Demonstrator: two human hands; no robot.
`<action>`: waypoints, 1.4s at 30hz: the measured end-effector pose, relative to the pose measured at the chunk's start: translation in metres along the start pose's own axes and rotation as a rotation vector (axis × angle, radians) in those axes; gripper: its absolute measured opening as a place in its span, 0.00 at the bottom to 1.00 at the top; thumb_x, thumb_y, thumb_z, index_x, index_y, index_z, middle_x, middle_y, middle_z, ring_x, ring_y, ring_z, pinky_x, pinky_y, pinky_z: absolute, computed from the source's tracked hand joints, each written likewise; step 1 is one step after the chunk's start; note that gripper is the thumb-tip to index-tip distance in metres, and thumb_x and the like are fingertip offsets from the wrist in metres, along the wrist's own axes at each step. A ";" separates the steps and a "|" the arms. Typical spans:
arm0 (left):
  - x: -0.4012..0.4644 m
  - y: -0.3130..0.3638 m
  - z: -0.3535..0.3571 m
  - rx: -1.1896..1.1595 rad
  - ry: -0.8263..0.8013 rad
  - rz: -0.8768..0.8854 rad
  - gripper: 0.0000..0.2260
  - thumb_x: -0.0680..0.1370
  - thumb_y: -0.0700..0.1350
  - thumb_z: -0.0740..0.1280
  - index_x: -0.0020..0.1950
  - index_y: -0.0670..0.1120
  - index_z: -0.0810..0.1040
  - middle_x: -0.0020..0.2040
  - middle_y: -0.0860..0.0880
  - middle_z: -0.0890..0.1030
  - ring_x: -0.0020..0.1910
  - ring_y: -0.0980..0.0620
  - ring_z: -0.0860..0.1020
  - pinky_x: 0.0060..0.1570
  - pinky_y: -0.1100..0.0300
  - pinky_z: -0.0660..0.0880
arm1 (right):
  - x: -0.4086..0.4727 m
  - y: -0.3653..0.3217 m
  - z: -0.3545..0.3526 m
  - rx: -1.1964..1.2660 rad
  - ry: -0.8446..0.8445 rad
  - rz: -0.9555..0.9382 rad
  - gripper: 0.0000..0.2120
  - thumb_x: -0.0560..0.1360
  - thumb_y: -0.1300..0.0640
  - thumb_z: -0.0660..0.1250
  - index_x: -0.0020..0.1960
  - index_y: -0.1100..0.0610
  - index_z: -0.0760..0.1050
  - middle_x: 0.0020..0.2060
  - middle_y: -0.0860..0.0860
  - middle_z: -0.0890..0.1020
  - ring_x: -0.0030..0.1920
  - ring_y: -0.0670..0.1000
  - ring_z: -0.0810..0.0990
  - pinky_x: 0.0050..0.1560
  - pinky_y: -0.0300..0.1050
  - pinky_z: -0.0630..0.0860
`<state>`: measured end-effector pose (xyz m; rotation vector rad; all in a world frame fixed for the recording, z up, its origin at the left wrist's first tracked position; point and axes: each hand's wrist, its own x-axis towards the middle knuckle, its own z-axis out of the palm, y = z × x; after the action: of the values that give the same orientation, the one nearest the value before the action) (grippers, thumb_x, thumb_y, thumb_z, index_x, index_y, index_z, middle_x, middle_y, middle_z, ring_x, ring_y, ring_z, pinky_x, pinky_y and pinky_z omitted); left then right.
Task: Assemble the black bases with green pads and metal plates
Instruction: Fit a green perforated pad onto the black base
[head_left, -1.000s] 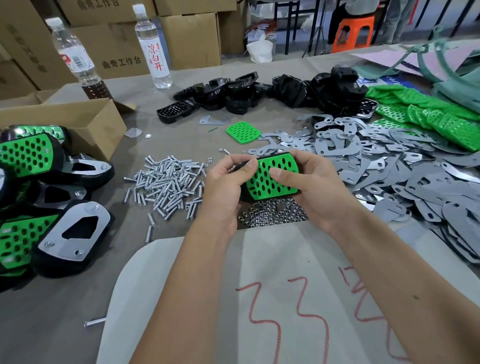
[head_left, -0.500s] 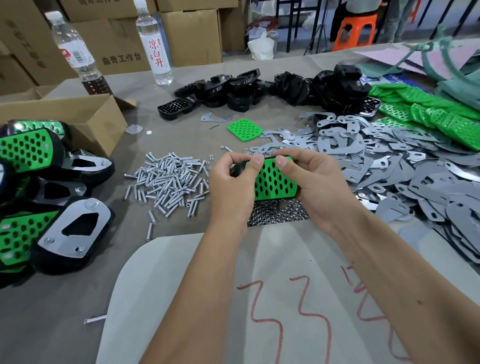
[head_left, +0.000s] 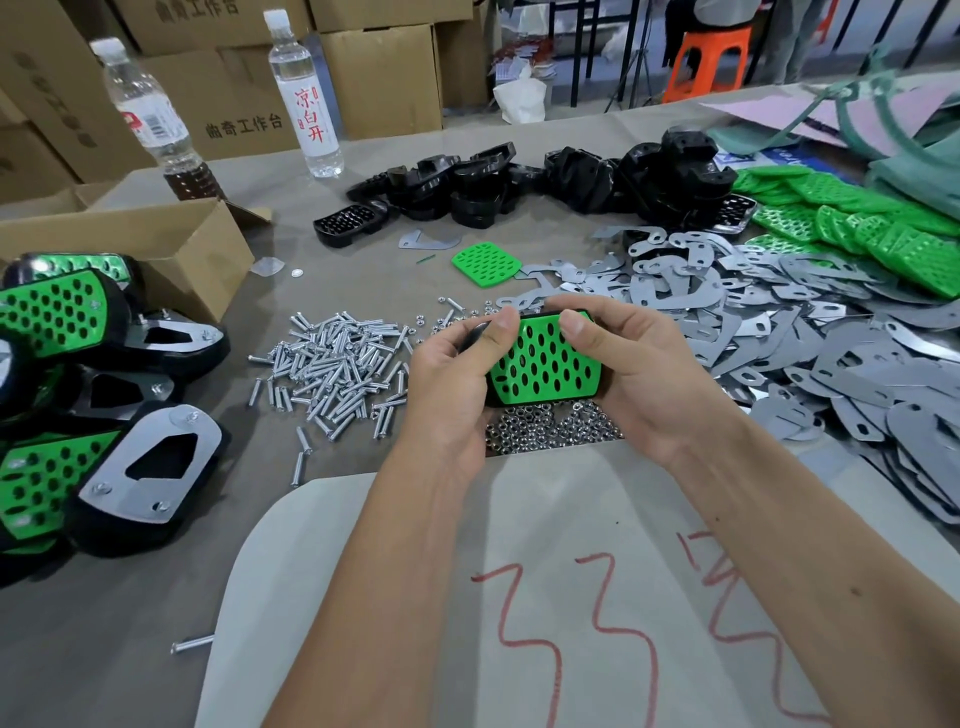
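Observation:
A black base with a perforated green pad (head_left: 545, 361) seated in it is held above the table's middle. My left hand (head_left: 457, 384) grips its left end, thumb on the pad's top left corner. My right hand (head_left: 639, 374) grips its right end, thumb on the top right corner. Loose black bases (head_left: 467, 187) lie in a heap at the back. Spare green pads (head_left: 852, 223) are piled at the back right, and one green pad (head_left: 487, 263) lies alone. Grey metal plates (head_left: 779, 322) cover the right side.
A heap of screws (head_left: 332, 369) lies left of my hands and nuts (head_left: 550, 428) under them. Finished assemblies (head_left: 93, 405) are stacked at the left beside an open cardboard box (head_left: 156, 244). Two bottles (head_left: 306, 93) stand at the back. A marked grey sheet (head_left: 519, 597) lies nearest me.
Both thumbs have slid up to the pad's top corners, and the base has tilted so the pad faces me more squarely.

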<state>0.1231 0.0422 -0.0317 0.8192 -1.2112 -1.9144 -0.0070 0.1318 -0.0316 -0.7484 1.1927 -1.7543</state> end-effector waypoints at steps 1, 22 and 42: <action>0.000 0.001 -0.001 -0.007 -0.009 -0.003 0.17 0.70 0.51 0.77 0.51 0.40 0.83 0.45 0.42 0.86 0.41 0.45 0.86 0.35 0.52 0.82 | 0.000 0.001 0.001 0.006 -0.003 -0.001 0.17 0.71 0.54 0.73 0.58 0.60 0.82 0.53 0.64 0.80 0.46 0.60 0.80 0.34 0.52 0.75; 0.002 -0.007 0.007 0.115 0.023 0.206 0.11 0.76 0.53 0.73 0.44 0.46 0.78 0.43 0.48 0.81 0.46 0.46 0.79 0.49 0.37 0.79 | -0.001 0.002 0.007 0.085 0.015 -0.018 0.19 0.70 0.60 0.73 0.60 0.63 0.79 0.47 0.58 0.85 0.44 0.54 0.85 0.37 0.44 0.81; 0.003 -0.002 0.008 0.041 0.065 0.117 0.10 0.78 0.48 0.75 0.47 0.42 0.80 0.45 0.41 0.83 0.44 0.44 0.82 0.49 0.40 0.81 | -0.004 0.004 0.018 0.148 0.052 -0.009 0.15 0.72 0.59 0.71 0.59 0.61 0.80 0.50 0.58 0.85 0.47 0.54 0.85 0.41 0.47 0.83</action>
<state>0.1143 0.0440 -0.0312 0.8083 -1.2350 -1.7613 0.0114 0.1274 -0.0289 -0.6246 1.0813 -1.8572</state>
